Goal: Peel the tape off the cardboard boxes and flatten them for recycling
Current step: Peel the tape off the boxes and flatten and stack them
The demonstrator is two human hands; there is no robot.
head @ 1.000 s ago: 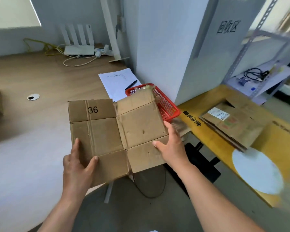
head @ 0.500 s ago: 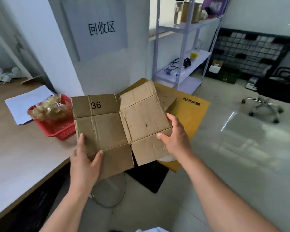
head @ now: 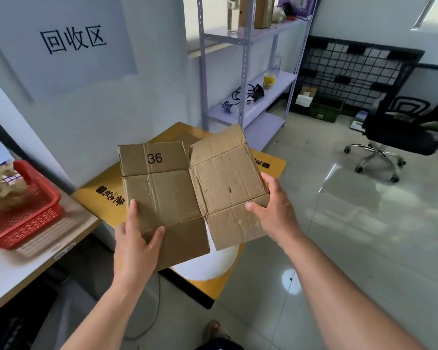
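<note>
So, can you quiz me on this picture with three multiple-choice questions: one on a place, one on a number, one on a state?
1. Where does the red basket sit? A) on the desk at the left B) on the metal shelf C) on the office chair
2. Which number is printed on the cardboard box? A) 63 B) 36 C) 8
3. What state is the cardboard box in? A) taped shut B) crushed on the floor C) opened out, held in the air
Answers: 1 A, it rests on the desk edge; 2 B, "36" shows on an upper flap; 3 C, the left hand and right hand grip its spread panels.
</note>
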